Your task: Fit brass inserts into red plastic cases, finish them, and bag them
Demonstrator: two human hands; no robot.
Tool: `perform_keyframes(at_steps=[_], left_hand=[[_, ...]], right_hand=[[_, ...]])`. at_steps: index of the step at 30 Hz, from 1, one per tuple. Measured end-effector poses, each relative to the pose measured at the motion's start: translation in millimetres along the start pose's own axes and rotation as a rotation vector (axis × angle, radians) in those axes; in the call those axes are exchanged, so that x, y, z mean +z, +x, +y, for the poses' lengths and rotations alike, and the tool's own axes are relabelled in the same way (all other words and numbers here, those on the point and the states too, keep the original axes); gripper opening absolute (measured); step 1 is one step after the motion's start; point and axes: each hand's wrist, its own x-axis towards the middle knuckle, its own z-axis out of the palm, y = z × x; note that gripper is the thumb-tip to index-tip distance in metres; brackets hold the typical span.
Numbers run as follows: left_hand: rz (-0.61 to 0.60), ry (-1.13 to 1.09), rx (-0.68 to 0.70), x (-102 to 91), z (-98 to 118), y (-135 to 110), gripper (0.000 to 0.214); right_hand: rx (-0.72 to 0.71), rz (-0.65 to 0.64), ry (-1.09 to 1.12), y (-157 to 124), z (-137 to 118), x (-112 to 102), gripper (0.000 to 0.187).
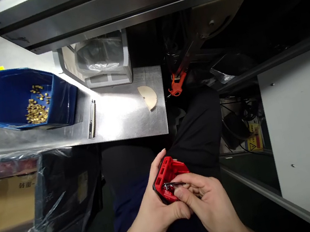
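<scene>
Your left hand [156, 207] cradles the red part [170, 177] over your lap, steadying it while your right hand [210, 202] pinches a metal clip [173, 185] into it.

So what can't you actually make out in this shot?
- Head view: the lower part of the red plastic part is hidden by the left hand.
- The small metal piece pinched by the right hand is too small to identify.
- The brass bits in the blue bin are too tiny to name.
</scene>
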Motion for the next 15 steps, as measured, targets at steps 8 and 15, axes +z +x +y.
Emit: perform_keyframes(at_steps=[8, 15], left_hand=[[0.088, 0.006, 0.03, -0.4, 4.5, 1.1, 0.112], [0.062, 0.09, 0.033, -14.1, 12.1, -4.5, 0.099]], right_hand=[[-0.079, 0.094, 0.026, 2.2, -0.4, -1.6, 0.027], [-0.26, 0.35, -0.211, 53.1, 6.7, -39.1, 0.029]])
